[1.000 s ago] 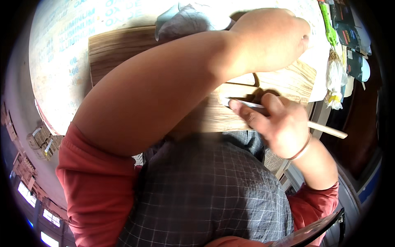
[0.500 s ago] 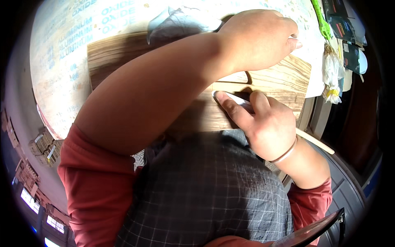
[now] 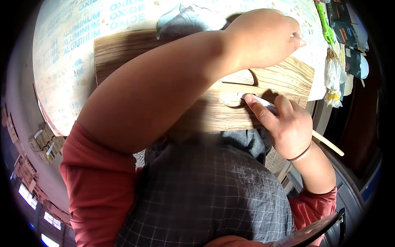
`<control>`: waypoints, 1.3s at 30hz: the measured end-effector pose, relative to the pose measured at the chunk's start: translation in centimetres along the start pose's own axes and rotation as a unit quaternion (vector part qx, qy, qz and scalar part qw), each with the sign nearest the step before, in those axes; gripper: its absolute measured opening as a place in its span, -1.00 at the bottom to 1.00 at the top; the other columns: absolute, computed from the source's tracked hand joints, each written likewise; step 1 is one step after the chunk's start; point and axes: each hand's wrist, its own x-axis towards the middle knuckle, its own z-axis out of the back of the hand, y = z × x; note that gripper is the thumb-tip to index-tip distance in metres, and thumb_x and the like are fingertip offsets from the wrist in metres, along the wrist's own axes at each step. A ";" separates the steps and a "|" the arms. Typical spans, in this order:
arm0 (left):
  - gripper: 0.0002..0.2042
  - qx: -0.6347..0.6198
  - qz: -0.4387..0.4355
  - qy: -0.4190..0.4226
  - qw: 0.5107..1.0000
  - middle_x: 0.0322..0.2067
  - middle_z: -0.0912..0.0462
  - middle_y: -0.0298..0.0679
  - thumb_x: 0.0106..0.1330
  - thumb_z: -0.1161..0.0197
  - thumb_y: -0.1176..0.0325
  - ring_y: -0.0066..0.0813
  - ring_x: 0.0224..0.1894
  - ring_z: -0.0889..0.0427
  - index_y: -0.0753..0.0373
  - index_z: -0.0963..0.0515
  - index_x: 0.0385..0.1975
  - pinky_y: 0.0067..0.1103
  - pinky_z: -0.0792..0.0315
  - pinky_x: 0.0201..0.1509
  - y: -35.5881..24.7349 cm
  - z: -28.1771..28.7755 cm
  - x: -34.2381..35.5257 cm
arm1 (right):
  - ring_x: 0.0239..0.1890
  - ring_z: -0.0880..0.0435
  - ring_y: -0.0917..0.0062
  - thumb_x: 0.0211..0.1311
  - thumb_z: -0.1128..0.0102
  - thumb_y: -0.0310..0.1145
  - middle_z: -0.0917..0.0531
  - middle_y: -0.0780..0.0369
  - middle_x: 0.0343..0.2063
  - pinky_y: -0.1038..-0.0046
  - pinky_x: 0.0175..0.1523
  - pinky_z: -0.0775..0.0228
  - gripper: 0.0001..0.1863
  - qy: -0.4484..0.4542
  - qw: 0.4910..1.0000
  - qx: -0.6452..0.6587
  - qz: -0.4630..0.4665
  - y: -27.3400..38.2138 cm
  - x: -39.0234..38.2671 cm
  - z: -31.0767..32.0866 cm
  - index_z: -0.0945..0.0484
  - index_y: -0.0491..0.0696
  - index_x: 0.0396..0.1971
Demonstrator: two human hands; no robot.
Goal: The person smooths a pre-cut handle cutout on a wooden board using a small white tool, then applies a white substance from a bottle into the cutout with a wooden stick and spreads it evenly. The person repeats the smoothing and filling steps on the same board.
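A wooden board (image 3: 123,51) with dark streaked grain lies in front of me, with two rounded cut-outs side by side near its middle. My right hand (image 3: 292,125) is closed around a thin white strip (image 3: 265,103), its forefinger pressed along the strip. The strip's tip meets the edge of the nearer cut-out. My left arm crosses over the board, hiding much of it. At the board's far right edge, my left hand (image 3: 263,39) is curled closed. A small white bit shows by its thumb, but what it holds is hidden.
Printed pale sheeting (image 3: 61,82) covers the work surface. Grey crumpled cloth (image 3: 189,22) lies behind my left forearm. At the right are a green tool (image 3: 325,26), a bristly pale brush (image 3: 334,78) and dark packets (image 3: 345,35). A pale wooden stick (image 3: 329,144) juts out beside my right wrist.
My right hand has moved right with the white strip, uncovering more of the nearer cut-out. The whole view has shifted slightly; my left hand keeps its place over the board.
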 end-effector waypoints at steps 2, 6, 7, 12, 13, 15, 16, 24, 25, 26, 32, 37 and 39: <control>-0.67 0.029 -0.013 0.009 0.999 -0.28 -0.72 0.01 0.43 -0.12 0.12 0.03 -0.16 -0.68 0.26 -0.67 -0.17 -0.20 -0.53 -0.03 0.1 -0.2 0.1 | -0.58 -0.51 0.60 0.06 -0.29 -0.37 -0.60 0.32 -0.36 0.55 -0.63 -0.35 -0.54 -0.042 0.999 0.001 0.011 -0.2 0.2 -0.5 -0.68 0.30 0.02; -0.68 0.049 -0.015 0.024 0.998 -0.27 -0.71 -0.02 0.43 -0.15 0.09 0.02 -0.17 -0.67 0.22 -0.65 -0.15 -0.23 -0.52 -0.07 0.2 -0.4 0.0 | -0.57 -0.51 0.63 0.15 -0.28 -0.30 -0.53 0.37 -0.46 0.58 -0.63 -0.33 -0.60 -0.086 0.995 -0.049 0.032 0.1 0.1 -1.2 -0.67 0.34 0.03; -0.68 0.043 -0.016 0.025 0.999 -0.27 -0.71 -0.03 0.43 -0.15 0.08 0.02 -0.18 -0.67 0.22 -0.65 -0.15 -0.23 -0.52 -0.08 0.3 -0.3 0.1 | -0.58 -0.49 0.64 0.19 -0.27 -0.28 -0.50 0.38 -0.49 0.59 -0.63 -0.31 -0.62 -0.114 0.990 -0.064 0.046 -0.1 0.2 -1.7 -0.67 0.34 0.03; -0.71 -0.002 0.017 0.060 0.998 -0.22 -0.65 0.11 0.44 -0.07 0.23 0.13 -0.10 -0.61 0.36 -0.58 -0.19 -0.16 -0.46 0.04 -0.8 1.2 0.2 | -0.59 -0.42 0.66 0.16 -0.27 -0.20 -0.41 0.42 -0.57 0.63 -0.63 -0.21 -0.58 -0.160 0.979 -0.093 0.088 -2.6 -1.0 -2.3 -0.67 0.34 0.07; -0.71 0.007 0.001 0.058 0.998 -0.22 -0.65 0.11 0.44 -0.07 0.23 0.13 -0.09 -0.61 0.35 -0.58 -0.18 -0.16 -0.46 0.04 -0.9 1.1 -0.1 | -0.57 -0.44 0.64 0.14 -0.27 -0.22 -0.40 0.41 -0.57 0.63 -0.61 -0.23 -0.56 -0.164 0.977 -0.100 0.091 -2.6 -0.9 -2.4 -0.66 0.35 0.08; -0.71 0.036 0.009 0.076 0.996 -0.20 -0.66 0.10 0.44 -0.07 0.23 0.12 -0.08 -0.61 0.34 -0.59 -0.14 -0.15 -0.46 0.04 -1.0 0.9 0.4 | -0.54 -0.46 0.62 0.15 -0.26 -0.22 -0.41 0.40 -0.55 0.63 -0.59 -0.26 -0.55 -0.188 0.974 -0.091 0.091 -1.4 0.9 -2.6 -0.65 0.34 0.09; -0.72 0.021 -0.027 0.045 0.998 -0.21 -0.66 0.10 0.43 -0.07 0.25 0.13 -0.10 -0.61 0.34 -0.58 -0.14 -0.15 -0.47 0.03 -0.6 1.1 -0.2 | -0.54 -0.46 0.62 0.15 -0.26 -0.22 -0.41 0.40 -0.54 0.63 -0.59 -0.27 -0.57 -0.193 0.974 -0.078 0.095 -1.1 1.4 -2.7 -0.65 0.33 0.07; -0.63 0.063 -0.008 0.065 0.996 -0.26 -0.72 0.04 0.46 -0.04 0.09 0.04 -0.14 -0.69 0.26 -0.68 -0.21 -0.17 -0.52 0.03 -0.3 0.3 0.4 | -0.61 -0.40 0.64 0.16 -0.31 -0.20 -0.35 0.40 -0.59 0.59 -0.65 -0.19 -0.71 -0.170 0.980 -0.074 0.076 -1.3 0.2 -2.4 -0.71 0.31 -0.08; -0.63 0.061 -0.006 0.068 0.996 -0.26 -0.71 0.05 0.46 -0.04 0.09 0.04 -0.14 -0.69 0.26 -0.68 -0.21 -0.17 -0.52 0.03 0.0 0.0 0.4 | -0.60 -0.42 0.63 0.17 -0.31 -0.19 -0.35 0.39 -0.58 0.59 -0.64 -0.20 -0.72 -0.185 0.978 -0.070 0.072 -1.0 0.7 -2.6 -0.71 0.31 -0.09; -0.63 0.060 -0.005 0.073 0.996 -0.26 -0.71 0.05 0.46 -0.04 0.09 0.04 -0.14 -0.69 0.26 -0.68 -0.21 -0.17 -0.52 0.03 0.0 0.0 0.4 | -0.60 -0.43 0.62 0.18 -0.31 -0.19 -0.36 0.39 -0.58 0.59 -0.63 -0.20 -0.74 -0.199 0.976 -0.067 0.064 -0.6 1.0 -2.8 -0.71 0.31 -0.10; -0.62 0.054 0.008 0.072 0.996 -0.26 -0.71 0.05 0.47 -0.03 0.09 0.04 -0.15 -0.69 0.27 -0.68 -0.21 -0.17 -0.52 0.02 0.0 0.3 0.2 | -0.61 -0.40 0.65 0.19 -0.29 -0.19 -0.42 0.41 -0.56 0.61 -0.62 -0.22 -0.71 -0.167 0.981 -0.082 0.060 -1.0 0.2 -2.5 -0.71 0.35 -0.06; -0.64 0.086 -0.027 0.060 0.994 -0.31 -0.71 -0.05 0.45 -0.13 0.05 -0.02 -0.22 -0.68 0.23 -0.68 -0.20 -0.27 -0.53 -0.10 0.7 -0.4 0.5 | -0.57 -0.46 0.60 0.05 -0.42 -0.16 -0.48 0.38 -0.51 0.57 -0.58 -0.29 -0.60 -0.150 0.986 -0.061 0.038 0.1 0.8 -2.1 -0.71 0.35 -0.03; -0.63 0.069 -0.023 0.045 0.996 -0.31 -0.71 -0.01 0.45 -0.10 0.06 0.01 -0.21 -0.68 0.25 -0.69 -0.21 -0.23 -0.53 -0.06 0.6 -0.2 0.2 | -0.56 -0.48 0.65 0.19 -0.30 -0.15 -0.44 0.39 -0.53 0.61 -0.62 -0.27 -0.70 -0.186 0.979 -0.065 0.058 0.5 1.9 -2.8 -0.68 0.33 -0.04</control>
